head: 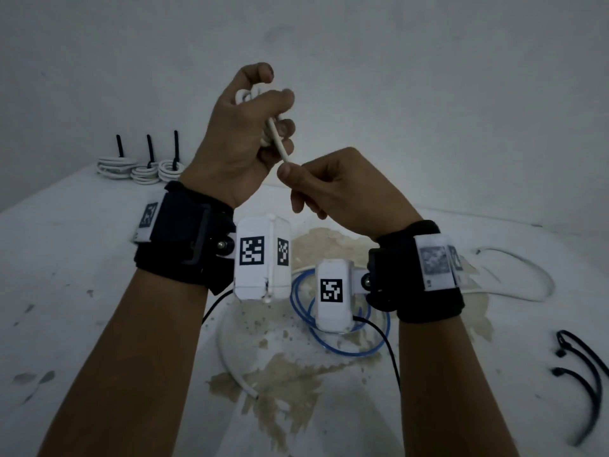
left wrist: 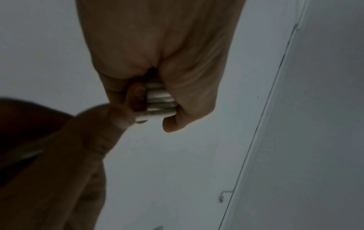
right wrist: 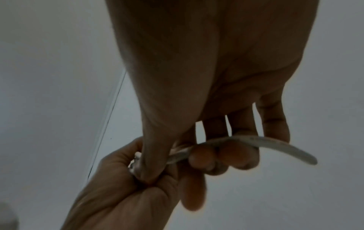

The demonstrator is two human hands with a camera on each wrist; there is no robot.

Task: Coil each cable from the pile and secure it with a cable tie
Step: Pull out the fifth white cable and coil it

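- Two hands are raised above the white table (head: 99, 258); the left hand (head: 237, 143) has its fingers curled round a small coil of white cable (left wrist: 159, 99), several turns stacked side by side in its grip.
- One free end of that white cable runs down and right from the coil to the right hand (head: 346, 189), which pinches it between thumb and forefinger; the tail pokes out past the other fingers in the right wrist view.
- Three coiled white cables (head: 141, 169), each bound with a black cable tie standing upright, sit in a row at the far left of the table.
- A blue cable (head: 346, 349) lies in loose loops on the table beneath the wrists, with a loose white cable (head: 230, 361) curving beside it.
- Another white cable (head: 527, 275) lies to the right.
- Two loose black cable ties (head: 586, 374) lie at the right edge, well apart from the hands.
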